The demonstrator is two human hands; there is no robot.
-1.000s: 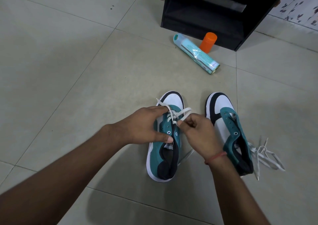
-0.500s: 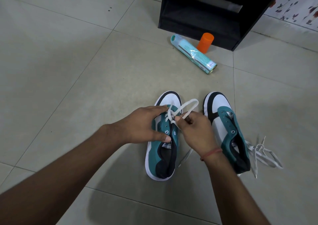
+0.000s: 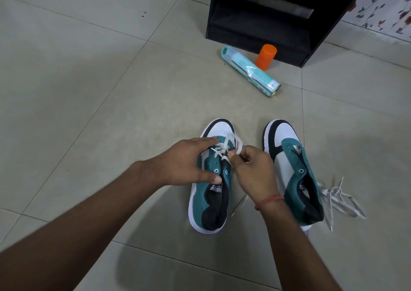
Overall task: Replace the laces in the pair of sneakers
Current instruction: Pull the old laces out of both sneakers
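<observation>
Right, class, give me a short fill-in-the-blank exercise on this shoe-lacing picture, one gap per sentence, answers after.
1. The right hand pinches a lace coloured ____.
2. The left hand steadies the ____ sneaker.
3. The right sneaker has ____ lace threaded through its eyelets.
4. The cap beside the lying spray can is ____.

Answers: white; left; no; orange

On a tiled floor (image 3: 89, 103), the left hand (image 3: 184, 162) grips the left teal sneaker (image 3: 211, 192) across its upper. The right hand (image 3: 251, 170) pinches a white lace (image 3: 226, 148) threaded through the front eyelets. The right sneaker (image 3: 293, 170) stands unlaced just beside it, with loose white laces (image 3: 340, 199) lying at its outer side.
</observation>
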